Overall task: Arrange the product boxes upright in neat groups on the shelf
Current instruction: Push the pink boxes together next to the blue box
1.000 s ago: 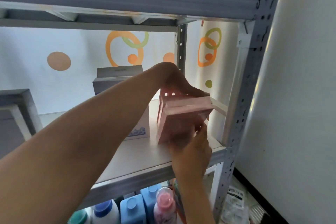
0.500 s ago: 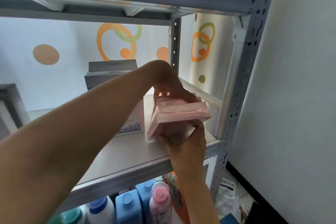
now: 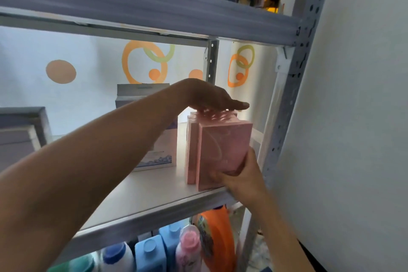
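Observation:
Two pink boxes stand upright side by side at the right end of the white shelf [image 3: 154, 192]. The front pink box [image 3: 223, 150] is at the shelf's front edge, and the second pink box [image 3: 191, 150] stands just behind and left of it. My left hand [image 3: 212, 99] lies flat with straight fingers on the tops of both boxes. My right hand [image 3: 240, 174] grips the front box at its lower right corner. A white and grey box [image 3: 159, 154] stands upright further back, partly hidden by my left forearm.
A grey box [image 3: 19, 132] stands at the shelf's left edge. The grey metal upright [image 3: 284, 121] rises just right of the pink boxes. Below the shelf are several bottles, among them an orange one [image 3: 217, 240] and a blue one [image 3: 150, 254]. A white wall [image 3: 353, 117] fills the right.
The pink boxes have been turned from tilted to upright on the shelf. My left hand moved from gripping them to lying flat on their tops.

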The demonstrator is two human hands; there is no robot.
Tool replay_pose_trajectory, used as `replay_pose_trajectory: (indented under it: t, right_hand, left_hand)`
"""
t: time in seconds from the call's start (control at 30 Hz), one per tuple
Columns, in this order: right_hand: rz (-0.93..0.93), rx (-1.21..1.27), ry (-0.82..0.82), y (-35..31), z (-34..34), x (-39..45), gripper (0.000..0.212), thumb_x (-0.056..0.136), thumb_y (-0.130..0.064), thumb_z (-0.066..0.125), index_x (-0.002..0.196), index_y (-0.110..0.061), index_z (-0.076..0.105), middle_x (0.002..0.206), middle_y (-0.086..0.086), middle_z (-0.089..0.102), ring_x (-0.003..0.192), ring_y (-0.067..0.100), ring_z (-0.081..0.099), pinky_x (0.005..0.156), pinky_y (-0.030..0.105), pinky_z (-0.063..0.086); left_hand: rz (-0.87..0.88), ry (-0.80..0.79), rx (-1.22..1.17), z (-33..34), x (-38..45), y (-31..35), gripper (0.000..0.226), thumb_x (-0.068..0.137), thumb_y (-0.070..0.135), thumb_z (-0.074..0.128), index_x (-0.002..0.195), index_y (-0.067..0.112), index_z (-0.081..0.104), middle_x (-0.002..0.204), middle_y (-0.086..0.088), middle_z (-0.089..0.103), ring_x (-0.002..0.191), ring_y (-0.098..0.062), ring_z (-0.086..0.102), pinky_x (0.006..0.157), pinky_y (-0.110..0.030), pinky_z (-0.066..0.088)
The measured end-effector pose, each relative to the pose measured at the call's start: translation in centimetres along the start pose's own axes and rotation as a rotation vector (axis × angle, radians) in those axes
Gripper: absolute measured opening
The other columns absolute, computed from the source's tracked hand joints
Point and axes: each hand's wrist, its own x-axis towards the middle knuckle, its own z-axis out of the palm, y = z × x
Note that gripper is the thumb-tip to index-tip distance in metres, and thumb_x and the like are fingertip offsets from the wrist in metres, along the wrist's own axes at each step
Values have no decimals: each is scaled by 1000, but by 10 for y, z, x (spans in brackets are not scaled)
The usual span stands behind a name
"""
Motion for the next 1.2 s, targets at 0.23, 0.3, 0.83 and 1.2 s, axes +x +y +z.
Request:
replay_pose_trajectory:
  t: [0.23,0.3,0.83,1.2]
  right_hand:
    - [2,60,-17,6,6,8,105,56,-43,91,139,-39,26,129,-14,49,117,10,53,97,36,53]
    - [9,39,-6,10,7,8,104,57,-46,90,139,-39,26,129,-14,49,115,9,54,94,32,52]
    - [49,363,-250,2,5,40,59,74,-51,78,124,-30,56,108,2,73,97,24,71,90,50,55]
    - [5,376,-240,4,0,34,64,70,-51,76,123,-19,62,109,6,72,101,24,70,91,45,56]
  left_hand:
    - [-20,-53,338,10,-16,-7,123,52,90,57,153,33,15,161,4,22,144,-25,29,115,-43,29]
    - [-5,3,363,16,-10,-14,122,60,71,75,154,35,8,161,4,21,142,-25,33,114,-41,33]
    - [168,261,155,31,-37,-24,75,79,45,76,143,28,42,140,5,49,117,-16,52,96,-28,46]
    - [144,886,-54,116,-73,-44,89,82,37,72,152,25,19,160,6,18,147,-13,16,117,-35,20]
